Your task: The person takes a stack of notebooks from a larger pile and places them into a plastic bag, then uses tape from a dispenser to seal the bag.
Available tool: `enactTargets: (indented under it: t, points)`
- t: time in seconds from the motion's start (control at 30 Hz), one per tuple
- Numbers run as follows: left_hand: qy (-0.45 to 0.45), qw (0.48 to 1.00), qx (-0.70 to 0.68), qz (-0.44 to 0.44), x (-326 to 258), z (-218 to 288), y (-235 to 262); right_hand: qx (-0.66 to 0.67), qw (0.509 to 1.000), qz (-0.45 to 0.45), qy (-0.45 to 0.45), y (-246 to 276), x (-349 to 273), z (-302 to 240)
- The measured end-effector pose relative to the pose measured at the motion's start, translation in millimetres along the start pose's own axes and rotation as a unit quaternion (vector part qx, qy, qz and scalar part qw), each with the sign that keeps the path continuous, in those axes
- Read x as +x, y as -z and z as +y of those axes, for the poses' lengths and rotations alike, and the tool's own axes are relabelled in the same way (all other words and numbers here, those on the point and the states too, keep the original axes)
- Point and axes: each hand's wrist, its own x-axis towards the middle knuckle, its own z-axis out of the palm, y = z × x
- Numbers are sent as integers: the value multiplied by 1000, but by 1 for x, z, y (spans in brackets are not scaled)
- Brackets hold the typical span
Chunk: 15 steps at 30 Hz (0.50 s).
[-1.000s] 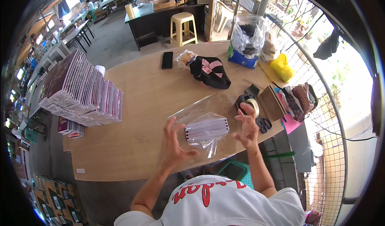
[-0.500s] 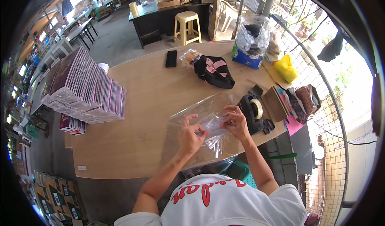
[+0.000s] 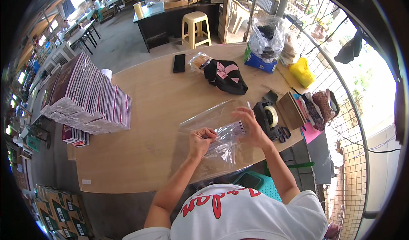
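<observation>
Head view: both hands pinch a clear plastic bag (image 3: pixel 213 133) at counter (image 3: pixel 162 108) edge, 6 o'clock, left hand (image 3: pixel 200 140) closed on its crumpled mouth, right hand (image 3: pixel 251 127) gripping the 3 o'clock side by the tape dispenser (image 3: pixel 267 117); best keep film taut and flat.

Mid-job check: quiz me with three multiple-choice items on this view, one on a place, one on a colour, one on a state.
1. Where does the tape dispenser stand?
A. Beside the right hand
B. On the yellow stool
C. On the stack of booklets

2. What colour is the phone on the table?
A. White
B. Black
C. Red

3. What is the left hand doing?
A. Resting flat on bare wood
B. Pinching the clear plastic bag
C. Holding scissors

Answers: 1 A, it stands just right of that hand near the table edge; 2 B, a dark slab by the black cap; 3 B, fingers are closed on the film.
</observation>
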Motion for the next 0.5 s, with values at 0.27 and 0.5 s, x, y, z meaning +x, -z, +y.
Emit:
enactTargets:
  t: [0.27, 0.5]
  points:
    - [-112, 991, 69, 8, -3, -6, -9, -114, 974, 103, 167, -40, -64, 2]
    - [-123, 955, 198, -183, 12, 24, 10, -141, 966, 95, 196, -44, -85, 30]
